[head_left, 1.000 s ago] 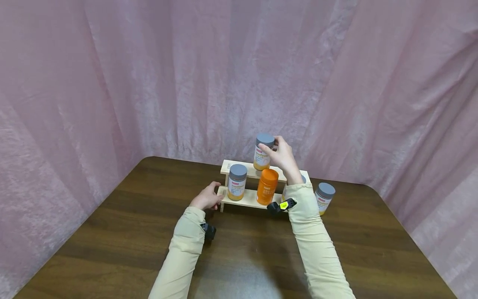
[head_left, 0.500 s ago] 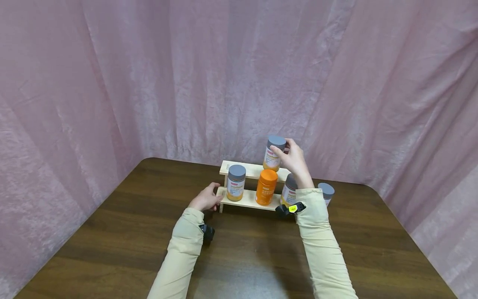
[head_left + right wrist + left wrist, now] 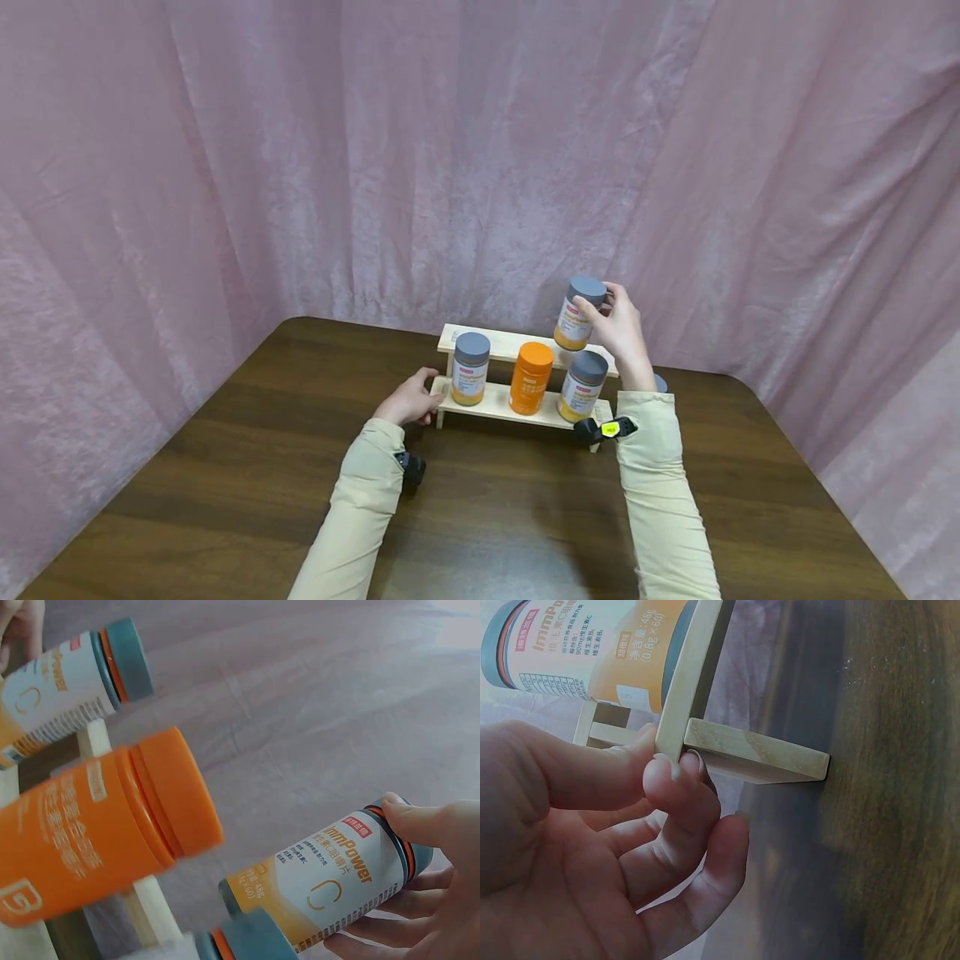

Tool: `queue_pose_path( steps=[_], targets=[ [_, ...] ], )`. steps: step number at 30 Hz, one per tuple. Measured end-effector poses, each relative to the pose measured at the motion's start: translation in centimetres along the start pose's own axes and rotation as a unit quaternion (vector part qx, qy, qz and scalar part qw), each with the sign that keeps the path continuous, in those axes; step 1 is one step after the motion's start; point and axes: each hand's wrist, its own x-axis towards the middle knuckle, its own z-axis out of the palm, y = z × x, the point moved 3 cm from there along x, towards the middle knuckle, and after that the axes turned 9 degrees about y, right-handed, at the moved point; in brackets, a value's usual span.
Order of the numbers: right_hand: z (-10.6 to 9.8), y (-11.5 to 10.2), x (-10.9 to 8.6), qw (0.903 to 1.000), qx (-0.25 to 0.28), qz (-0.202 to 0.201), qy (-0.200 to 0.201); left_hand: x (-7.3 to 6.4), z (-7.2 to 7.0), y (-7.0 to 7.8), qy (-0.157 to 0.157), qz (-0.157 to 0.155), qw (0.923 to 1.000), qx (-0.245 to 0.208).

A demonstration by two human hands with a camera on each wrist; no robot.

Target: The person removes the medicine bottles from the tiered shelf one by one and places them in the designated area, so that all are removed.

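Observation:
My right hand (image 3: 624, 333) grips a grey-lidded supplement bottle (image 3: 573, 323) near its lid, thumb in front. The bottle stands upright over the right part of the upper board of a two-step wooden rack (image 3: 498, 342). At the rack's left end my left hand (image 3: 409, 400) pinches the lower board; the left wrist view shows thumb and fingertips on its edge (image 3: 676, 712). On the lower board stand a grey-lidded bottle (image 3: 469, 371) at left, an orange bottle (image 3: 530, 379) in the middle and another grey-lidded bottle (image 3: 582, 387) at right.
Behind the right wrist, a further grey lid (image 3: 660, 384) peeks out to the right of the rack; the rest of it is hidden. The brown wooden table (image 3: 487, 517) runs back to a pink curtain (image 3: 375, 167).
My right hand has carried its bottle rightward along the upper board, from behind the orange bottle to behind the right-hand one. The left hand has kept its hold on the rack.

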Motion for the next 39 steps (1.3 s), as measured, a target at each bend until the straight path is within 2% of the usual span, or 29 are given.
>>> queue_pose_path(
  steps=[6, 18, 33, 39],
  targets=[
    [-2.0, 0.8, -0.5, 0.9994, 0.002, 0.001, 0.034, 0.2, 0.1, -0.4, 0.002, 0.004, 1.0000, 0.006],
    [-5.9, 2.8, -0.6, 0.9982, -0.020, -0.025, 0.050, 0.2, 0.3, -0.3, 0.007, 0.006, 0.9999, -0.005],
    [-10.5, 5.1, -1.8, 0.9953, -0.027, 0.013, 0.092, -0.1, 0.2, 0.1, 0.006, 0.009, 0.9999, 0.001],
    [-11.7, 6.2, -2.6, 0.9869, -0.016, 0.038, 0.156, 0.0, 0.3, -0.2, 0.001, 0.005, 1.0000, -0.001]
  ],
)
